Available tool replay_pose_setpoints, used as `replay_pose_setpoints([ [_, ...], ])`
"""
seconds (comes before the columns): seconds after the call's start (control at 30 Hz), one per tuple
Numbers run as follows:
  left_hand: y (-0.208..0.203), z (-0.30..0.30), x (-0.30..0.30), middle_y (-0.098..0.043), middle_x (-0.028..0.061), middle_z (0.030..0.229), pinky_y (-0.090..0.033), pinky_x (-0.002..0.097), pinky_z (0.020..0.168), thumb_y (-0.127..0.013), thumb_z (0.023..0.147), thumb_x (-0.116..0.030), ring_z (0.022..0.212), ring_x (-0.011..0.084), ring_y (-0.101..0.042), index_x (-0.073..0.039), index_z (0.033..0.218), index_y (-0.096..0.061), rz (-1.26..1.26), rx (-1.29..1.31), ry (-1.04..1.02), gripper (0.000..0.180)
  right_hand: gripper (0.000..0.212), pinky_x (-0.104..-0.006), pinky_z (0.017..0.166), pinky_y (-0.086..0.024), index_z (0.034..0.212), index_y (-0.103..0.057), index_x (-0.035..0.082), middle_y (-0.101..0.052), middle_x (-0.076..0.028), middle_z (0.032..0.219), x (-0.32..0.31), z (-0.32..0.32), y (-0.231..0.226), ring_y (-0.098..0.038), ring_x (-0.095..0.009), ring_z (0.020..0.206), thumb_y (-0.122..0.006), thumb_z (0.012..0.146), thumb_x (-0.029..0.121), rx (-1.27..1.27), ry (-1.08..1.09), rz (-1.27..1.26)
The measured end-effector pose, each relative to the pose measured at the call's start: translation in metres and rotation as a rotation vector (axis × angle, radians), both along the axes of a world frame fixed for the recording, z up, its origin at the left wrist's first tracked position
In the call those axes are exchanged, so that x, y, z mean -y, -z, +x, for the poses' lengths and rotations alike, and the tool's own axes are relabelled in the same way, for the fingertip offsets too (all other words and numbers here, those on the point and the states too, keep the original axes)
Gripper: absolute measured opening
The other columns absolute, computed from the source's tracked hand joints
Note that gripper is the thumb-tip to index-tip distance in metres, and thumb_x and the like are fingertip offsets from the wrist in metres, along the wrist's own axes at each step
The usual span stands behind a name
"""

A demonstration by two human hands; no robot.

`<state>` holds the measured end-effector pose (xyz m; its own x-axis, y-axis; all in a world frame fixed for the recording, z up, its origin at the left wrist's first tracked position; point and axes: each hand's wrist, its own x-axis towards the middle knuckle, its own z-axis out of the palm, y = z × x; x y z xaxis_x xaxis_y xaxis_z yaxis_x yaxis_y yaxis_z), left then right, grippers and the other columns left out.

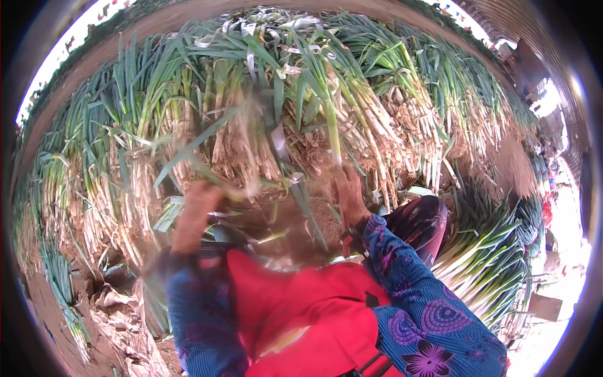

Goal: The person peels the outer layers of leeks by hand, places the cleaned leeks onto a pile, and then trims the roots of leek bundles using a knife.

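My right hand [349,193] is closed around the pale lower end of a single long green onion [331,122], which stands upright with its green leaves spreading at the top. To the left, my left hand [200,204] is smeared by motion beside some blurred green leaves [217,179]; whether it holds any of them I cannot make out. Just beyond both hands lies a wide heap of green onions [389,119], with pale stalks and dry roots toward me. Loose leaves and bare brown soil [286,210] lie between my hands.
On the right, more green onions [483,264] lie fanned out by my knee [418,226]. A small bunch [66,295] rests on the ground at the left, near a crumpled brown sheet [122,327]. Pale strips [250,56] lie on the heap's leaves.
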<state>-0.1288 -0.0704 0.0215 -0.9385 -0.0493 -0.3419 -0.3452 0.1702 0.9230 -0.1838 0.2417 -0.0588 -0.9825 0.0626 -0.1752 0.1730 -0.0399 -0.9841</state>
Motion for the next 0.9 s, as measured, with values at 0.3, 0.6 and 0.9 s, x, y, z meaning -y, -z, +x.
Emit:
replay_pose_setpoints([
  [0.3,0.044,-0.046,-0.047,-0.063,0.004,0.096,-0.049,0.0281,0.067,-0.062,0.088,-0.037,0.086,0.0143,-0.062,-0.007,0.12,-0.056,0.193,-0.246,0.066,0.044,0.03,-0.0211,0.049,-0.03,0.097,-0.057,0.005,-0.041,0.005,0.063,0.024,0.054,0.002,-0.036,-0.005,0.054,-0.047,0.097,0.033,0.015,-0.262,-0.074],
  [0.6,0.005,-0.046,-0.035,-0.062,-0.0015,0.099,-0.043,0.0234,0.059,-0.065,0.087,-0.035,0.083,0.0079,-0.058,-0.012,0.119,-0.055,0.523,-0.37,-0.247,0.041,0.032,-0.0216,0.053,-0.037,0.108,-0.058,-0.001,-0.051,0.002,0.072,0.036,0.058,0.004,-0.045,-0.005,0.061,-0.053,0.094,0.028,-0.031,-0.468,0.075],
  [0.9,0.03,-0.049,-0.057,-0.062,0.0033,0.105,-0.047,0.0286,0.083,-0.075,0.08,-0.027,0.096,0.0131,-0.058,-0.003,0.118,-0.056,0.546,-0.452,-0.084,0.049,0.035,-0.0242,0.071,-0.041,0.11,-0.057,0.0,-0.056,-0.002,0.088,0.089,-0.005,-0.073,-0.051,-0.009,0.078,-0.059,0.088,0.027,-0.039,-0.592,-0.147],
])
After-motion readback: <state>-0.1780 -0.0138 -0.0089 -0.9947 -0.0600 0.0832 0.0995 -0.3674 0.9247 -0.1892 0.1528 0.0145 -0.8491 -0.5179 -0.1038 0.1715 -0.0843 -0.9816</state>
